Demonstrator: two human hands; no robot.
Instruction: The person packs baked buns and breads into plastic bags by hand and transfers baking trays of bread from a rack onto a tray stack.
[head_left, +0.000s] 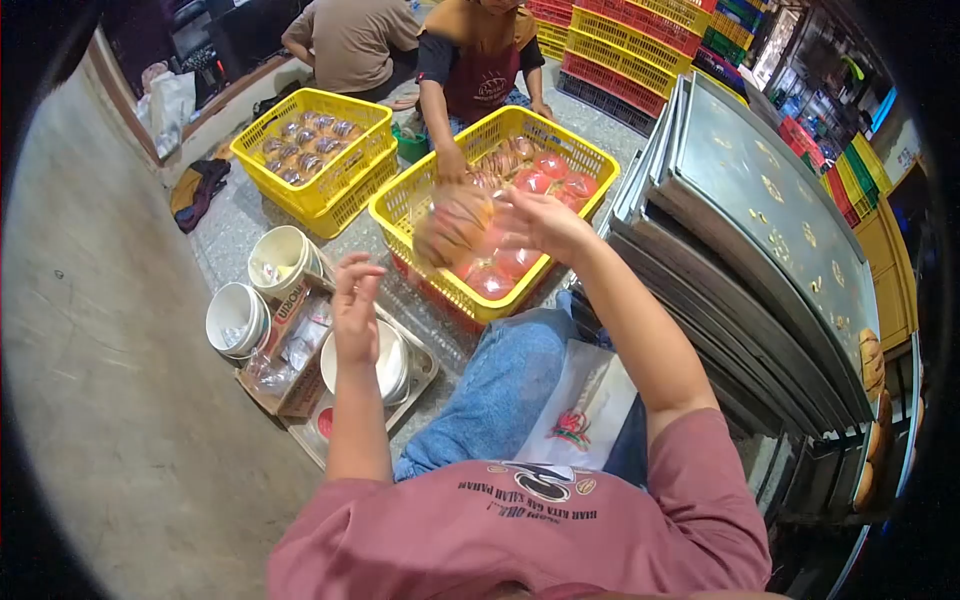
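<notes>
A round bun with dark stripes [455, 228], in what looks like a clear wrapper, hangs above the near crate and is smeared by motion. My right hand [545, 225] grips it at its right side. Below it stands a yellow crate [485, 308] holding striped buns and several red-topped packs [492, 280]. My left hand [356, 310] is raised to the left of the crate, fingers loosely bent and apart, with nothing in it. Under that hand are a white tub [395, 360] and a cardboard box [300, 345] with clear plastic in it.
Across the crate a co-worker's hand [450, 165] reaches in. Stacked yellow crates [345, 190] with striped buns stand at the back left. White buckets [235, 320] are at left. Tall metal trays [760, 190] crowd my right side. Another person [350, 45] sits behind.
</notes>
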